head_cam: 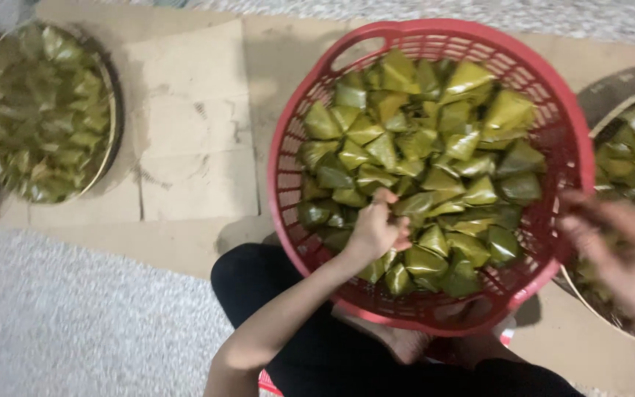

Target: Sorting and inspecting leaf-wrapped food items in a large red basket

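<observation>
A round red plastic basket (435, 29) sits in front of me, filled with several green leaf-wrapped pyramid parcels (442, 140). My left hand (378, 228) reaches into the near side of the basket. Its fingers are curled around the edge of one parcel (414, 204) on top of the pile. My right hand (622, 257) is blurred, just outside the basket's right rim. Its fingers are apart and I see nothing in them. It hovers over the edge of a round tray (603, 117) at the right that holds more green parcels.
Another round tray (114, 110) of leaf parcels lies at the far left. Flattened brown cardboard (192, 132) covers the floor under the basket and trays. A grey mat (75, 316) lies at the near left. My legs in black trousers (317, 353) are folded under the basket's near edge.
</observation>
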